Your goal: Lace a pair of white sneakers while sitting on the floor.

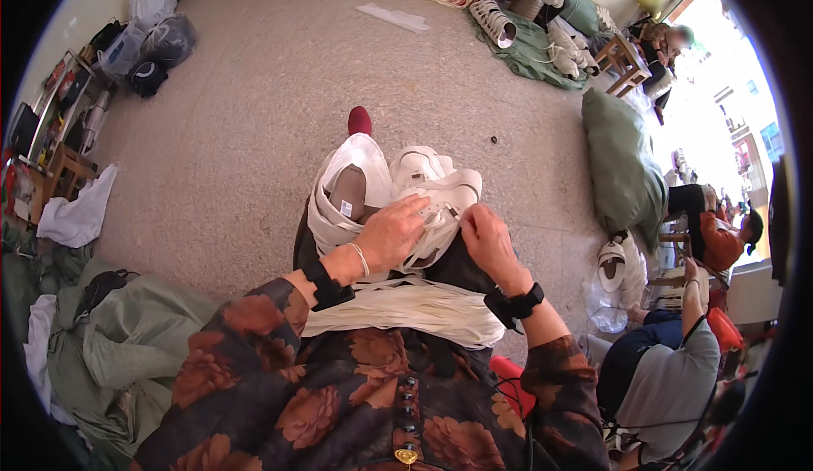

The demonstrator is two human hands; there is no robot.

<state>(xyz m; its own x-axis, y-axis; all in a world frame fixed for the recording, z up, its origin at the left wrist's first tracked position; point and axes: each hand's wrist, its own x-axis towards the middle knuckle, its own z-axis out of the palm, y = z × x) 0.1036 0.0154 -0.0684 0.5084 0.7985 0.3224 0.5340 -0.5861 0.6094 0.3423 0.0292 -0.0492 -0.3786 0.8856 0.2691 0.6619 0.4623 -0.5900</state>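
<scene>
A cluster of white shoes sits on my lap. My left hand [394, 232] lies over the nearest white shoe [453, 193], its fingers curled against the upper by the lace holes. At that shoe's right side my right hand [489, 246] is closed in a pinch, seemingly on a thin white shoelace [458, 214]; its fingertips partly hide it. Left of them is another white piece [326, 217] with a brown lining and a small white tag. A thick bundle of white laces [415, 310] lies across my lap, against my flowered top.
A stuffed green sack [622, 166] stands at the right, with people seated beyond it and near the right edge. Green cloth [140, 335] is heaped at the left. Plastic bags [161, 39] and a rack [68, 98] line the far left wall.
</scene>
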